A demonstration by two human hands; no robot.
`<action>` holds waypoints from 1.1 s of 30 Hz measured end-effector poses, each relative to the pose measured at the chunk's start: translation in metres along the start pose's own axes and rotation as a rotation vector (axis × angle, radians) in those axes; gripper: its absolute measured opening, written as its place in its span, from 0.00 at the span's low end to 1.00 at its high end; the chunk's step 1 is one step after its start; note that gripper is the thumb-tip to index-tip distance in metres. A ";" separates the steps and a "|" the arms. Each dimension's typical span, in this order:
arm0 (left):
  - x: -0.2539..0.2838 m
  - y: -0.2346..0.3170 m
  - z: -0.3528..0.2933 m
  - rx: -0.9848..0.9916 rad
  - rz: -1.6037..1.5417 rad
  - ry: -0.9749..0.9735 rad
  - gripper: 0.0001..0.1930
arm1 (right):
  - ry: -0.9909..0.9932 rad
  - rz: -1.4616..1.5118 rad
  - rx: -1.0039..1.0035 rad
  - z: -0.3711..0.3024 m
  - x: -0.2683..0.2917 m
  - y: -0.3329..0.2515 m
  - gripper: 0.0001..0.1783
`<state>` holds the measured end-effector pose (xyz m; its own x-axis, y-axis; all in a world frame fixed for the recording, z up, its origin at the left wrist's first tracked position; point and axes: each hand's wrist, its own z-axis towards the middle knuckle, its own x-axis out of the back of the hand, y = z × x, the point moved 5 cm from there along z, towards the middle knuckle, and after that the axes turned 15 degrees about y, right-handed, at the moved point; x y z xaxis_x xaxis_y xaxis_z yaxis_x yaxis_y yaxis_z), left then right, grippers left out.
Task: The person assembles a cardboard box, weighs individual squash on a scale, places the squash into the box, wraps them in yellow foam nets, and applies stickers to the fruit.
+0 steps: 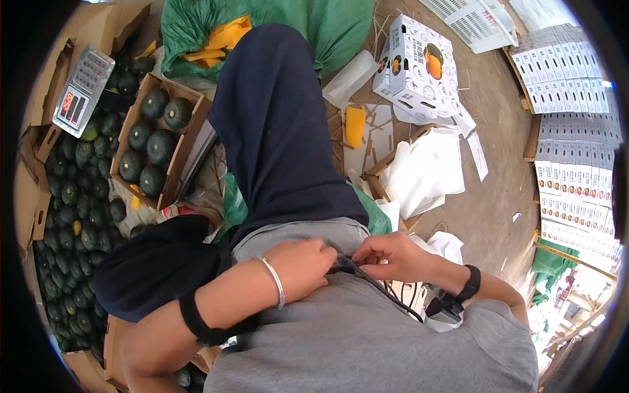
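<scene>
Both hands meet in front of my grey shirt (295,340), over its lower hem. My left hand (303,267) is closed, its fingers curled in at a dark bit by the cloth; what they grip is hidden. Thumb and fingers of my right hand (392,257) are pinched together at the upper end of a black cable (383,289). The cable runs down across the shirt toward a small black device (444,309) below my right wrist. A silver bangle (275,281) circles my left wrist.
Dark green squashes (78,255) are heaped at the left. Several more fill a cardboard box (171,190) near a digital scale (82,92). Ahead lies a green sack (341,26); a printed carton (419,72) and white paper (426,170) are right. Stacked cartons (570,164) line the far right.
</scene>
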<state>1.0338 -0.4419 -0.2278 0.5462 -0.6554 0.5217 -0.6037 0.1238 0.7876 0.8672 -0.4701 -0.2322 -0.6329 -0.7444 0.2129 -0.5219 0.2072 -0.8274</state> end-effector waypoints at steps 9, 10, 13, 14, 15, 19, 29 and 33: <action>0.000 0.001 -0.013 -0.096 -0.041 0.050 0.12 | -0.050 0.010 0.042 0.005 0.001 -0.006 0.11; 0.001 0.004 -0.015 -0.093 -0.039 0.052 0.12 | -0.077 0.018 0.055 0.005 -0.001 -0.010 0.10; -0.002 0.008 -0.018 0.013 0.017 0.108 0.09 | -0.100 0.027 0.061 0.009 -0.005 -0.012 0.10; -0.004 0.012 -0.020 0.007 0.134 0.187 0.08 | -0.103 0.028 0.065 0.010 -0.006 -0.013 0.10; -0.003 0.015 -0.022 0.004 0.251 0.264 0.07 | -0.108 0.017 0.082 0.011 -0.007 -0.014 0.11; 0.002 0.021 -0.034 0.009 0.337 0.285 0.06 | -0.085 -0.031 0.090 0.014 -0.009 -0.015 0.11; 0.012 -0.010 -0.032 0.114 -0.148 0.301 0.06 | -0.105 0.146 0.013 0.020 -0.018 -0.011 0.09; 0.009 -0.004 -0.036 0.077 -0.141 0.191 0.07 | -0.112 0.038 0.041 0.018 -0.016 -0.016 0.10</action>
<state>1.0617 -0.4220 -0.2140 0.7234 -0.5089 0.4666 -0.5521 -0.0206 0.8335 0.8961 -0.4728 -0.2319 -0.5828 -0.8032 0.1231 -0.4734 0.2124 -0.8549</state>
